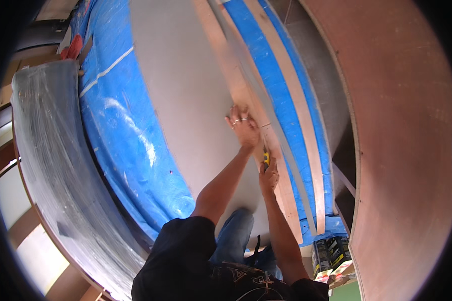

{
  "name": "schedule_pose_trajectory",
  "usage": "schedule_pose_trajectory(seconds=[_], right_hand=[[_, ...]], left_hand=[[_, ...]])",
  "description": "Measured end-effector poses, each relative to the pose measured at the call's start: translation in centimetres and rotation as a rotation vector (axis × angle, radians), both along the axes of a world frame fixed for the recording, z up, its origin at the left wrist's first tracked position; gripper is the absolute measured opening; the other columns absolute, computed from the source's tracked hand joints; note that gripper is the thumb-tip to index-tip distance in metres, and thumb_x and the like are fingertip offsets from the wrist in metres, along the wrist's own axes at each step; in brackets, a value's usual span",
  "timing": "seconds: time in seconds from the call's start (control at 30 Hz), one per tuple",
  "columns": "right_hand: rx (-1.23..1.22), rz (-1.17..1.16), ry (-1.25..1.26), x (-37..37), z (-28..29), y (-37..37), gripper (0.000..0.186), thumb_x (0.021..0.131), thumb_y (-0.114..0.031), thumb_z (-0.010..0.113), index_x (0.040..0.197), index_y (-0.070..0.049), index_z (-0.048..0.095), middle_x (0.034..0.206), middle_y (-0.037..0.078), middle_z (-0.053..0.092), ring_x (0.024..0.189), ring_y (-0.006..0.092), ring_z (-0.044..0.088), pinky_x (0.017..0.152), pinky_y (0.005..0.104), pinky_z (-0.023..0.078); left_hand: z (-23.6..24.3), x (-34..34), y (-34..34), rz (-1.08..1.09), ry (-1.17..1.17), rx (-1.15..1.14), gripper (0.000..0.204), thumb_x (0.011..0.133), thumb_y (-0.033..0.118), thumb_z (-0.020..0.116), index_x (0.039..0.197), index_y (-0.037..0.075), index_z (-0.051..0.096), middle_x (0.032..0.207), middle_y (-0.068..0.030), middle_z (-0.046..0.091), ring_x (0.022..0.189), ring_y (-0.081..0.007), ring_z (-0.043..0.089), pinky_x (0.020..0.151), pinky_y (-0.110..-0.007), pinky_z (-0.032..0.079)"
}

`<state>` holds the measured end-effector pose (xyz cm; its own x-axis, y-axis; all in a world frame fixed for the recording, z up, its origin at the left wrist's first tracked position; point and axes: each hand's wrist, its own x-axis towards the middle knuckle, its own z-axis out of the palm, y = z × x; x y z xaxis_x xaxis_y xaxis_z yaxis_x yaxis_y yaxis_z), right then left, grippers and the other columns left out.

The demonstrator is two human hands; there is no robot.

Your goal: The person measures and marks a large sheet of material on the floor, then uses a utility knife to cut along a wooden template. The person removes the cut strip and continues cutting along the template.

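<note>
A large grey sheet (178,65) lies in front of me, with a long light-wood strip (221,52) lying along its right side. My left hand (244,130) presses down flat on the strip's left edge, its fingers spread and rings on them. Just nearer to me, my right hand (269,179) is wrapped round a yellow utility knife (266,159). The knife points away from me, its front end close to the wood strip and just below my left hand. Its blade is too small to make out. My knee (234,233) is bent at the sheet's near end.
Blue plastic sheeting (120,115) spreads on both sides. To the right run a narrow grey strip (297,173) and a second wood strip (306,123). A plastic-wrapped bulk (60,150) stands at left, a large brown panel (402,140) at right. Black boxes (338,253) sit at lower right.
</note>
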<state>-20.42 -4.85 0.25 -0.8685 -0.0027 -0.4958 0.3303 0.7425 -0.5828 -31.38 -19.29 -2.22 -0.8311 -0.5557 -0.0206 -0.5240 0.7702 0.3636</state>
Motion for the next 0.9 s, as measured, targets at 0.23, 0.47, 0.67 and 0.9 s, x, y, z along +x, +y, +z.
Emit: schedule_pose_trajectory(seconds=[0.23, 0.47, 0.67, 0.9], right_hand=[[0.045, 0.01, -0.06, -0.7, -0.1, -0.5, 0.04, 0.094, -0.019, 0.058, 0.129, -0.004, 0.048, 0.117, 0.029, 0.064, 0.103, 0.0477, 0.063, 0.085, 0.0554, 0.05], [0.052, 0.036, 0.052, -0.3, -0.5, -0.2, 0.036, 0.09, -0.016, 0.066, 0.12, -0.005, 0.05, 0.101, 0.027, 0.066, 0.094, 0.0481, 0.063, 0.078, 0.0554, 0.049], [0.069, 0.019, 0.013, -0.4, 0.1, -0.4, 0.034, 0.09, -0.014, 0.065, 0.12, -0.004, 0.051, 0.104, 0.026, 0.065, 0.094, 0.0478, 0.063, 0.079, 0.0546, 0.05], [0.096, -0.005, -0.098, -1.2, 1.1, -1.0, 0.029, 0.091, -0.013, 0.066, 0.115, -0.004, 0.052, 0.099, 0.025, 0.065, 0.09, 0.0475, 0.063, 0.077, 0.0536, 0.049]], left_hand=[[0.8, -11.4, -13.7, 0.054, 0.4, 0.032, 0.041, 0.091, 0.013, 0.054, 0.131, 0.005, 0.056, 0.144, -0.0226, 0.044, 0.13, -0.0424, 0.045, 0.108, -0.05, 0.038], [-1.2, -23.0, -21.6, 0.095, 0.246, 0.03, 0.042, 0.098, 0.02, 0.045, 0.139, 0.012, 0.051, 0.153, -0.0148, 0.037, 0.141, -0.0358, 0.035, 0.116, -0.057, 0.023], [-3.4, -23.7, -20.3, 0.156, 0.232, 0.021, 0.042, 0.103, 0.019, 0.036, 0.144, 0.011, 0.044, 0.157, -0.0118, 0.031, 0.148, -0.0311, 0.026, 0.122, -0.056, 0.01], [-2.3, -23.9, -19.9, 0.144, 0.213, 0.071, 0.042, 0.104, 0.016, 0.033, 0.145, 0.011, 0.043, 0.158, -0.0139, 0.029, 0.148, -0.0317, 0.027, 0.122, -0.058, 0.008]])
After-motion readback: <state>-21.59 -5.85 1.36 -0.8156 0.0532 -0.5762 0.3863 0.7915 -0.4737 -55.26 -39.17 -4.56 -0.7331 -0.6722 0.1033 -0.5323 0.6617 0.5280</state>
